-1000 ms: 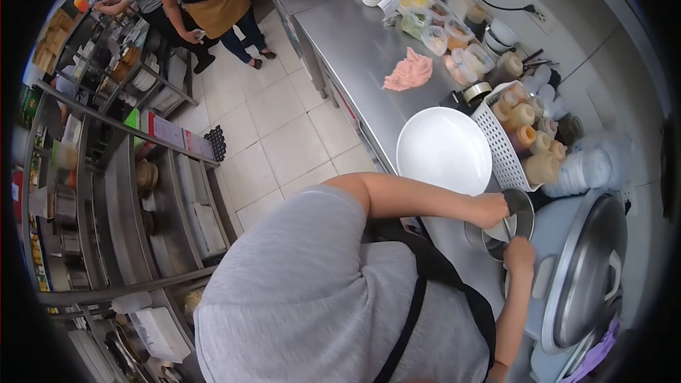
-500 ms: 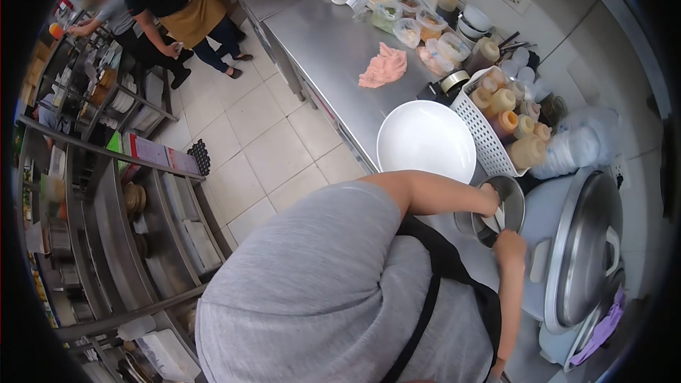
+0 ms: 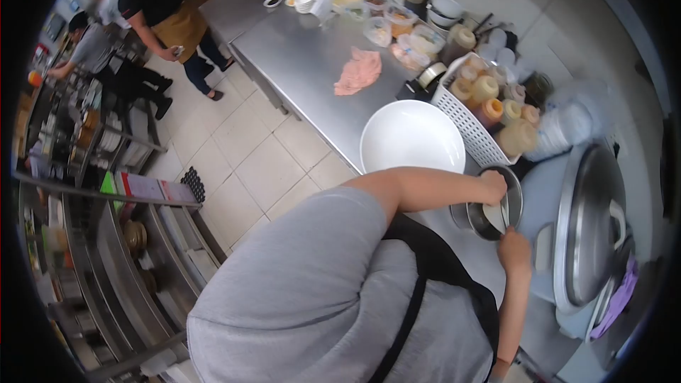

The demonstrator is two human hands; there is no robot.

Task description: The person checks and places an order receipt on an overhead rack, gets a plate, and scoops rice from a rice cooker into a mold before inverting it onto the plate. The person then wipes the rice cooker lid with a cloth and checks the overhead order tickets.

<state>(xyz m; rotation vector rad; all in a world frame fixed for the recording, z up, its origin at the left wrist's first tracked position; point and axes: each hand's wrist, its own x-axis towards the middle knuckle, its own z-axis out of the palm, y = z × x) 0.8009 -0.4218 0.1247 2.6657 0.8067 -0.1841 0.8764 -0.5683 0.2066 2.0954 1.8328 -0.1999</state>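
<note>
- The left hand [image 3: 494, 188] is curled up over the metal bowl [image 3: 517, 195]; I can't tell what it pinches.
- The right hand [image 3: 514, 250] has its fingers closed on 1 thin tool [image 3: 505, 214] that dips into the bowl.
- The bowl is on the shiny table [image 3: 305, 57], between the big white dish [image 3: 411, 136] and the big pot [image 3: 543, 220].
- 1 white basket [image 3: 474, 128] of squeeze bottles [image 3: 484, 90] is near the dish.
- 1 pink cloth [image 3: 359, 71] lies farther away.
</note>
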